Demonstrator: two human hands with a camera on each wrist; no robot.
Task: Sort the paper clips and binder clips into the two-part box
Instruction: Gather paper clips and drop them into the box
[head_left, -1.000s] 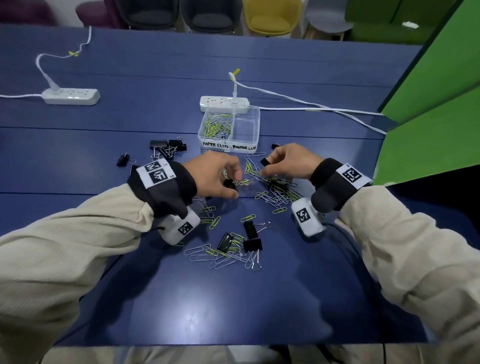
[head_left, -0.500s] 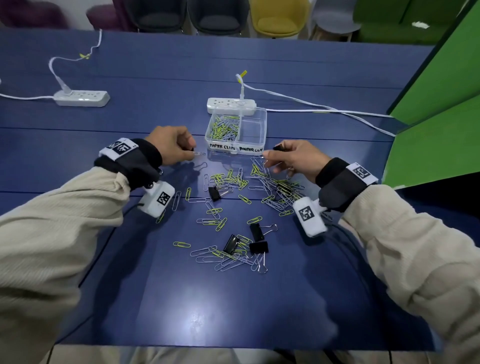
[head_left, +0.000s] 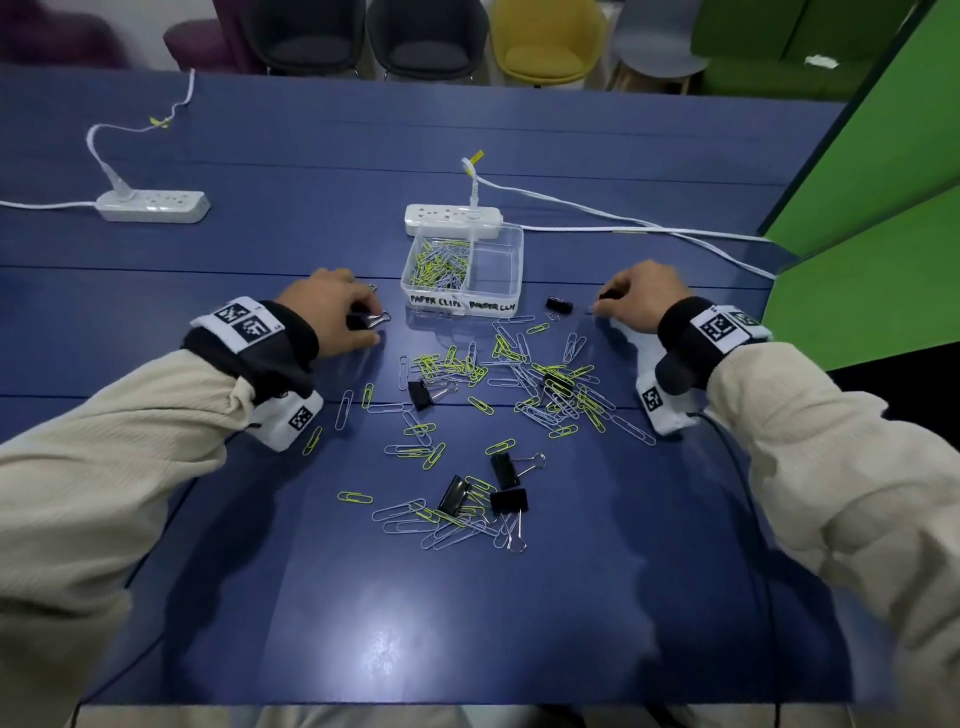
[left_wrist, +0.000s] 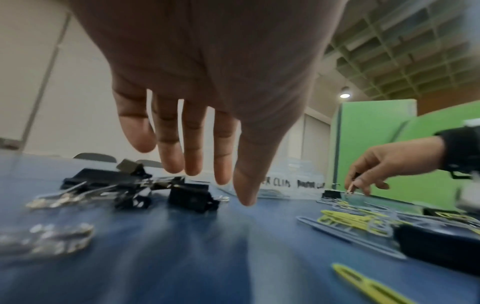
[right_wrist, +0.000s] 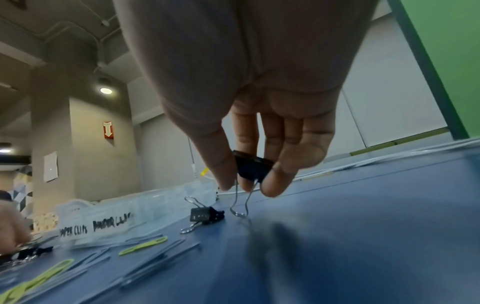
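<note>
- The right hand pinches a black binder clip just above the desk, right of the two-part box.
- The left hand, fingers straight and released, hovers over a cluster of binder clips left of the box.
- Paper clips fill the box's left compartment.

Clear plastic two-part box: left half holds green and silver paper clips; black binder clips scattered nearby.

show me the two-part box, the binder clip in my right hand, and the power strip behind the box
two-part box (head_left: 496, 306), head view, labelled front wall.
binder clip (right_wrist: 253, 167), right wrist view, black body.
power strip (head_left: 441, 214), head view, white top face.
</note>
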